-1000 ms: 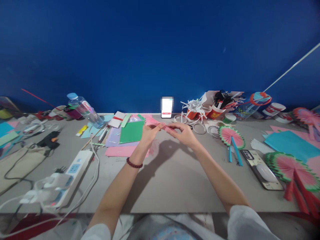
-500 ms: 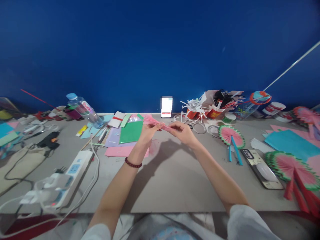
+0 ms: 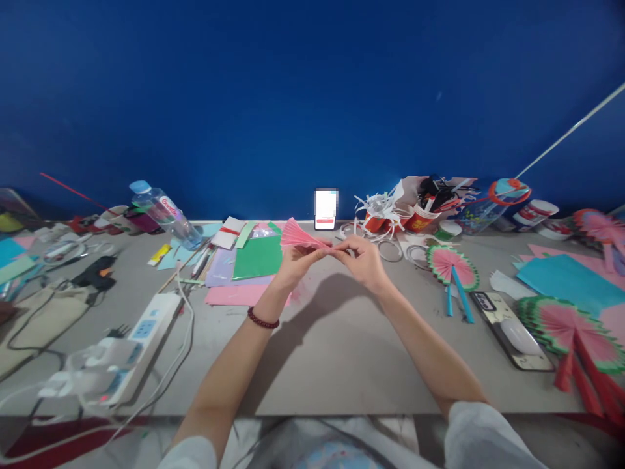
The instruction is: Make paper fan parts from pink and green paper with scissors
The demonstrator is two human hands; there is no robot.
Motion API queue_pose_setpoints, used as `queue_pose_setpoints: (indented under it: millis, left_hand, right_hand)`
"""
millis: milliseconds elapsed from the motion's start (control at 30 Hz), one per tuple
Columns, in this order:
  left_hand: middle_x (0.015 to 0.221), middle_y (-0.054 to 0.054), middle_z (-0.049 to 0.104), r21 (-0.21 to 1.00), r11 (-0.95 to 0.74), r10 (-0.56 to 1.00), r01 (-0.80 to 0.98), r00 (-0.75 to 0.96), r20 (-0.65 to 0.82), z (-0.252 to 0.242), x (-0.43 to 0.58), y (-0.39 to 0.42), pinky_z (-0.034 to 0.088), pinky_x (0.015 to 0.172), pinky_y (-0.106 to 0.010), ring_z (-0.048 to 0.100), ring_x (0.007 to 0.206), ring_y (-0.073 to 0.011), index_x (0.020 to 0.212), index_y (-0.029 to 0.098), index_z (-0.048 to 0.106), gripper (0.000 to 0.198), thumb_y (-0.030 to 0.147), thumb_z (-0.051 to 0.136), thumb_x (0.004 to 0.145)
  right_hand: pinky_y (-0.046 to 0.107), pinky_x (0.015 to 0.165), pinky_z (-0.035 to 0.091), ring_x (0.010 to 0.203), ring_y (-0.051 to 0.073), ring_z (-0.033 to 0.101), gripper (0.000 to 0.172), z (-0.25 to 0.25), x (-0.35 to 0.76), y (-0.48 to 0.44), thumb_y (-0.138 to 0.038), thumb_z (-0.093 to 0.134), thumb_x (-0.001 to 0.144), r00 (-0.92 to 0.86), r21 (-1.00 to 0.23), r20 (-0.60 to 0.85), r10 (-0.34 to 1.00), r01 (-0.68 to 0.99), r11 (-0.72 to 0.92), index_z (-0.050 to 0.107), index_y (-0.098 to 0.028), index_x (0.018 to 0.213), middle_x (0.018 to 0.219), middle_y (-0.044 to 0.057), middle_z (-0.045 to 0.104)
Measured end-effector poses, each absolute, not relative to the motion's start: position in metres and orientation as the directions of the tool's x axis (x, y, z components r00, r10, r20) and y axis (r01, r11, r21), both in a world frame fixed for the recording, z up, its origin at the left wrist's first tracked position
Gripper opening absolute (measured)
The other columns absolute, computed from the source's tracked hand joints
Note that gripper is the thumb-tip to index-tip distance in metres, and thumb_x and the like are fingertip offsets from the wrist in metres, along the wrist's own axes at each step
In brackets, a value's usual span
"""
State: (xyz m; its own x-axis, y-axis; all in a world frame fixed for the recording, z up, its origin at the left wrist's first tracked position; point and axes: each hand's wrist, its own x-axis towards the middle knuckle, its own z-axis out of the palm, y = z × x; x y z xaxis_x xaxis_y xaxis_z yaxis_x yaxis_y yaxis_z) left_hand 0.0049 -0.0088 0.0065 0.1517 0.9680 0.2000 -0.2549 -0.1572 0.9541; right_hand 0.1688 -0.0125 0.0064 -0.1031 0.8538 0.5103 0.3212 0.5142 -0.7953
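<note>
A pleated pink paper fan (image 3: 297, 236) is held above the grey table (image 3: 332, 352), its folds spreading to the upper left. My left hand (image 3: 293, 262), with a dark bead bracelet at the wrist, pinches the fan near its narrow end. My right hand (image 3: 362, 259) pinches that same narrow end from the right, so the fingertips of both hands nearly touch. Just behind and left of my hands lie a green sheet (image 3: 257, 257) and a pink sheet (image 3: 234, 295).
A phone (image 3: 325, 209) stands against the blue wall. On the right lie finished pink-and-green fans (image 3: 452, 266), a second phone (image 3: 512, 331), blue paper (image 3: 569, 280) and red cups (image 3: 415, 220). On the left are a water bottle (image 3: 163, 212), a glue gun (image 3: 95, 273) and a power strip (image 3: 131, 345).
Both hands have risen slightly and drawn closer together. The pink fan has tilted up and spread wider at its left end.
</note>
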Motion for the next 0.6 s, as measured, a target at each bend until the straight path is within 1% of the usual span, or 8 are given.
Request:
queue_pose_setpoints:
  millis: [100,167,233,300,400,600]
  left_hand:
    - [0.085,-0.007,0.072,0.948,-0.203,0.963,-0.246,0.123,0.238,0.006,0.004,-0.009,0.052,0.085,-0.037,0.066,0.087,-0.0211,0.076,0.018,0.074,0.020,0.034,0.080,0.065]
    - [0.085,-0.007,0.071,0.941,-0.257,0.954,-0.222,0.097,0.283,0.007,0.000,-0.007,0.051,0.087,-0.038,0.065,0.088,-0.0219,0.076,0.018,0.074,0.019,0.035,0.079,0.068]
    - [0.084,-0.006,0.071,0.931,-0.301,0.945,-0.207,0.069,0.320,0.008,-0.004,-0.006,0.050,0.088,-0.037,0.065,0.088,-0.0216,0.075,0.019,0.074,0.020,0.037,0.078,0.069]
    - [0.081,-0.005,0.070,0.927,-0.324,0.940,-0.192,0.044,0.338,0.010,-0.008,-0.005,0.049,0.088,-0.036,0.064,0.087,-0.0207,0.074,0.019,0.074,0.020,0.038,0.078,0.069]
    - [0.083,-0.005,0.070,0.930,-0.330,0.939,-0.160,0.048,0.341,0.011,-0.011,-0.005,0.048,0.087,-0.034,0.063,0.086,-0.0195,0.076,0.020,0.074,0.020,0.039,0.076,0.071]
    - [0.081,-0.004,0.070,0.939,-0.292,0.952,-0.181,0.043,0.305,0.008,-0.010,-0.005,0.049,0.083,-0.035,0.062,0.084,-0.0194,0.074,0.019,0.073,0.021,0.039,0.076,0.070]
  right_hand:
    - [0.033,0.068,0.047,0.068,0.017,0.056,0.022,0.008,0.167,-0.014,-0.043,0.068,0.080,-0.111,-0.799,0.505,0.856,0.317,0.512,0.073,-0.022,0.076,0.073,0.004,0.067]
    - [0.034,0.072,0.048,0.074,0.018,0.060,0.022,0.008,0.167,-0.015,-0.042,0.070,0.077,-0.143,-0.835,0.457,0.878,0.269,0.479,0.074,-0.022,0.084,0.082,0.005,0.070]
    - [0.034,0.077,0.050,0.082,0.019,0.063,0.028,0.008,0.167,-0.014,-0.042,0.073,0.074,-0.183,-0.889,0.383,0.906,0.193,0.415,0.074,-0.022,0.094,0.092,0.006,0.072]
    - [0.034,0.080,0.052,0.087,0.019,0.065,0.034,0.007,0.168,-0.013,-0.042,0.073,0.074,-0.207,-0.930,0.314,0.927,0.130,0.345,0.072,-0.022,0.101,0.096,0.007,0.072]
    - [0.034,0.081,0.053,0.087,0.019,0.067,0.032,0.006,0.169,-0.012,-0.042,0.073,0.075,-0.198,-0.948,0.277,0.940,0.103,0.301,0.073,-0.022,0.100,0.096,0.006,0.074]
    - [0.035,0.078,0.055,0.083,0.020,0.069,0.025,0.006,0.171,-0.011,-0.039,0.073,0.074,-0.167,-0.937,0.316,0.934,0.099,0.334,0.075,-0.022,0.093,0.090,0.005,0.075]
